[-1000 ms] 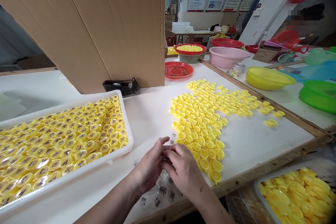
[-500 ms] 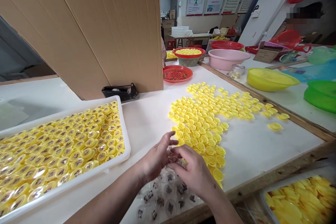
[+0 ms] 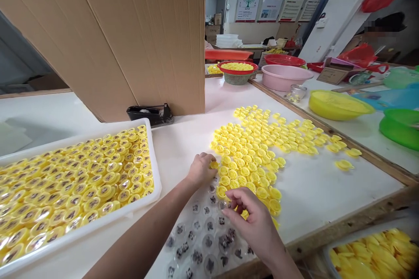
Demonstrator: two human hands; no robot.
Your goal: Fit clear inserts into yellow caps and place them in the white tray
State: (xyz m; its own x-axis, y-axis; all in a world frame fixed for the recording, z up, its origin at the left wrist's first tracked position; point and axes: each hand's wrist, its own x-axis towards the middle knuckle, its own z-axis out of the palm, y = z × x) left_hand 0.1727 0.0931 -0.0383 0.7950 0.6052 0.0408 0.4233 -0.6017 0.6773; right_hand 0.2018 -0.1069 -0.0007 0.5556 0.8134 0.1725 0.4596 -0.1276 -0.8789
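My left hand (image 3: pixel 202 170) pinches a small yellow round cap (image 3: pixel 214 165) at the near left edge of a spread of yellow caps (image 3: pixel 248 161). My right hand (image 3: pixel 250 211) hovers over the near side of that spread. Its thumb and forefinger close on a clear round disc (image 3: pixel 223 205), partly hidden by the fingers. Below and between my hands lie many clear discs with dark printed pictures (image 3: pixel 209 240). To the left stands a white tray (image 3: pixel 156 174) filled with yellow caps that bear printed pictures under a shiny clear top.
A cardboard sheet (image 3: pixel 147 30) stands upright behind a black tape dispenser (image 3: pixel 150 113). A wooden strip (image 3: pixel 327 133) borders the table at right, with a pink basin (image 3: pixel 284 77) and a yellow basin (image 3: pixel 340 104) beyond. A bin of yellow pieces (image 3: pixel 376 253) sits lower right.
My hands have moved apart; the left went forward to the caps and took hold of one. At the back, a red plate has been lifted off the table.
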